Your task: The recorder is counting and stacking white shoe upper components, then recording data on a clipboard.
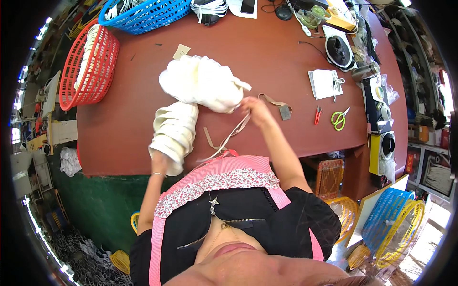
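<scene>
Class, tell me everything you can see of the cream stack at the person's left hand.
The cream stack is a column of soft, fabric-like pieces layered closely, their rounded, wavy edges forming ridges along its side. It slants over the front part of the red-brown tabletop; whether it fully rests there is unclear. Its far end meets a larger cream bundle. The left hand is at its near end, partly hidden by it, so the exact grip cannot be seen.
</scene>
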{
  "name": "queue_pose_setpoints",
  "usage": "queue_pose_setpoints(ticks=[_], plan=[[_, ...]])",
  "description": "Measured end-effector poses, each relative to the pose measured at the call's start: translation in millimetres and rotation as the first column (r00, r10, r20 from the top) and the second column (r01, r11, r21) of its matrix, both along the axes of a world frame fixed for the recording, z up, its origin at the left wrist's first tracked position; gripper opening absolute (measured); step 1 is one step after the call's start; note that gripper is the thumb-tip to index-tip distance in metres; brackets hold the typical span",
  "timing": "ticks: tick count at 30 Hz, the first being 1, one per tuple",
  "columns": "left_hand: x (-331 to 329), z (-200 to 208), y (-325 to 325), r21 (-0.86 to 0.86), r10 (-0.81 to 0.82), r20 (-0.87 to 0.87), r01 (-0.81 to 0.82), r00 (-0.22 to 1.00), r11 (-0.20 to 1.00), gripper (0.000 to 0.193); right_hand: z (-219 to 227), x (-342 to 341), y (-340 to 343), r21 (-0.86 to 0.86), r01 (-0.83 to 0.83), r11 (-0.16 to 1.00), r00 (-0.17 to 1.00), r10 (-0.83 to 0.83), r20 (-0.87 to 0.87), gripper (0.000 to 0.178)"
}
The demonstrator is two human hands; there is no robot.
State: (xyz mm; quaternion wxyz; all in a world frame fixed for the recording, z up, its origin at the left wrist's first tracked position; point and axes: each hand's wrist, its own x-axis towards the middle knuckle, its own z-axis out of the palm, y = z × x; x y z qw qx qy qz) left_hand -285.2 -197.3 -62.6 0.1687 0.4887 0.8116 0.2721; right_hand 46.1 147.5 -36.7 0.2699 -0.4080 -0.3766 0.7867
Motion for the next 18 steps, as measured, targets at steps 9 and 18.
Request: queue_pose_setpoints(ticks=[9, 18], plan=[[-110.6, 89.6, 156.4, 0.23, 0.128, 0.878, -0.642, 0.461, 0.731, 0.027, 65.6, 17.2, 92.6, 0.068, 0.187, 0.98, 0.982, -0.189, 0.018, 0.011], [-171.5, 110.4, 240.2, 0.306, -0.309, 0.937, -0.808, 0.162, 0.504, 0.034, 180.5, 4.5, 100.7, 0.267, 0.425, 0.865, 0.846, -0.276, -0.456, 0.012]])
